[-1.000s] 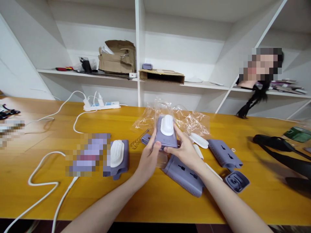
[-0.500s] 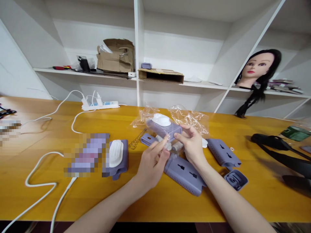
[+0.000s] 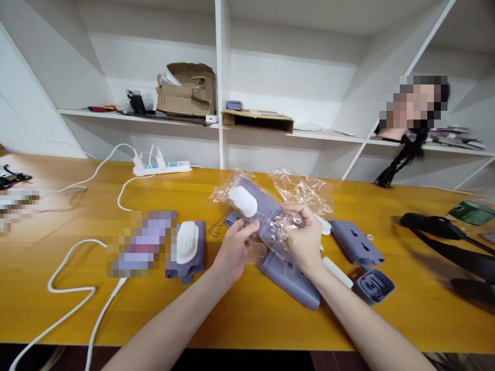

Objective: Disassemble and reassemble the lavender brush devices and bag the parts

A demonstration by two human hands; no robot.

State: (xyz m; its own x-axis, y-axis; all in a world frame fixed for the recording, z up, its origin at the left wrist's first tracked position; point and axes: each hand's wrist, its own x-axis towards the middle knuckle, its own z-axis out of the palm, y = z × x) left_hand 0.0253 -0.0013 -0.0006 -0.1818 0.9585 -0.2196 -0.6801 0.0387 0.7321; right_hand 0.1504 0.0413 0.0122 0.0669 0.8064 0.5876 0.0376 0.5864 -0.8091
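A purple plastic housing (image 3: 262,198) with a white oval brush head (image 3: 243,201) is tilted in front of me, inside a clear plastic bag (image 3: 279,238). My left hand (image 3: 235,250) grips the housing's lower edge, thumb on top. With thumb and forefinger, my right hand (image 3: 303,238) pinches the bag at the housing's near right end. Below the hands lies another purple housing (image 3: 292,283), partly covered by the bag. A coil spring (image 3: 218,224) rests left of the bagged part, with a purple piece partly hidden behind it.
To the left are a purple part with a white brush (image 3: 187,245) and a blurred phone (image 3: 145,242) on a white cable. On the right lie a slotted purple shell (image 3: 356,242), a purple cup-like piece (image 3: 374,286) and black headphones (image 3: 433,232). A power strip (image 3: 164,168) stands at the back.
The bagged housing has turned and tipped, so its white brush head now faces me. My left hand has closed on its edge. A white strip now shows beside my right forearm.
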